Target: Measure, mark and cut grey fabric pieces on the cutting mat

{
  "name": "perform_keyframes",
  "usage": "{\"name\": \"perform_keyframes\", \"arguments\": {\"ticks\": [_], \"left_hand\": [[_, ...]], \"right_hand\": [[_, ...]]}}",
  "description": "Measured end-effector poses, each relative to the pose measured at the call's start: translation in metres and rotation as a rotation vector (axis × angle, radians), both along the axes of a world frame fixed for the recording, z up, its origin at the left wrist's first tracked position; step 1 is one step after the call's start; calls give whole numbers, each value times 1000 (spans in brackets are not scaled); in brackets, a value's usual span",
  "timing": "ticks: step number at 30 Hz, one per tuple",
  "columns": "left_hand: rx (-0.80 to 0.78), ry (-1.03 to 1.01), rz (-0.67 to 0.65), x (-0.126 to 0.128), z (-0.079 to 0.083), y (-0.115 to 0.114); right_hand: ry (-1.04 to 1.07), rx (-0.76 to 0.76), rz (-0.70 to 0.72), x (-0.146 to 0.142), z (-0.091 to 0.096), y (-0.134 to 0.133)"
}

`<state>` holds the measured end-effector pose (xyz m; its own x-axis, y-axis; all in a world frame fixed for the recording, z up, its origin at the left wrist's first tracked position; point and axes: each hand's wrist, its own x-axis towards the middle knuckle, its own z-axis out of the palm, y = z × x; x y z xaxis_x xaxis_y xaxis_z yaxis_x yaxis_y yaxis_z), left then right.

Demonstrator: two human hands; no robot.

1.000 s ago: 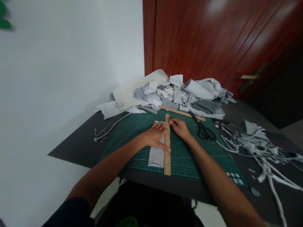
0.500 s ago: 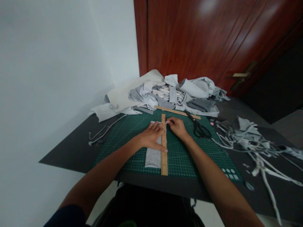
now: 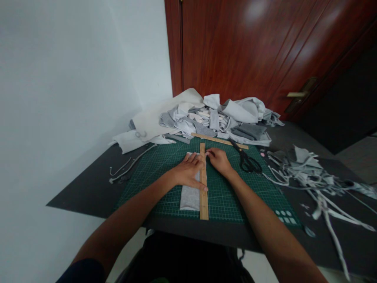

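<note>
A piece of grey cloth (image 3: 190, 197) lies lengthwise on a green cutting mat (image 3: 224, 196), with a wooden ruler (image 3: 204, 204) laid along its right side. My left hand (image 3: 190, 171) presses flat across cloth and ruler, fingers spread, thumb on the ruler's lower half. By the ruler's upper right edge, my right hand (image 3: 218, 160) has thumb and forefinger pinched together at the narrow strip of cloth showing there. A small pale bit shows at those fingertips; whether it is cloth or something separate, I cannot make out.
Black-handled scissors (image 3: 249, 162) lie right of my hands, near a second wooden ruler (image 3: 219, 140) at the mat's back. Behind is a heap of grey and white fabric (image 3: 188, 118). Cloth scraps and strips (image 3: 309, 169) cover the right side; thin cords (image 3: 132, 165) lie left.
The view has shifted very slightly. My left hand stays on the ruler and cloth, and my right fingertips remain pinched at nearly the same spot.
</note>
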<state>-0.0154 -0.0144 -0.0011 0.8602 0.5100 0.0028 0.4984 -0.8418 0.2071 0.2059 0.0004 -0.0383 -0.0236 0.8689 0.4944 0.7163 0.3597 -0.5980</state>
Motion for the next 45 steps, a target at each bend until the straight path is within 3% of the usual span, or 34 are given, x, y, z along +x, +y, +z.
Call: {"name": "perform_keyframes", "arguments": {"ticks": [45], "left_hand": [[-10,-19,-9,-1,2,0]], "right_hand": [[29,-13,76,-3,2,-8]]}}
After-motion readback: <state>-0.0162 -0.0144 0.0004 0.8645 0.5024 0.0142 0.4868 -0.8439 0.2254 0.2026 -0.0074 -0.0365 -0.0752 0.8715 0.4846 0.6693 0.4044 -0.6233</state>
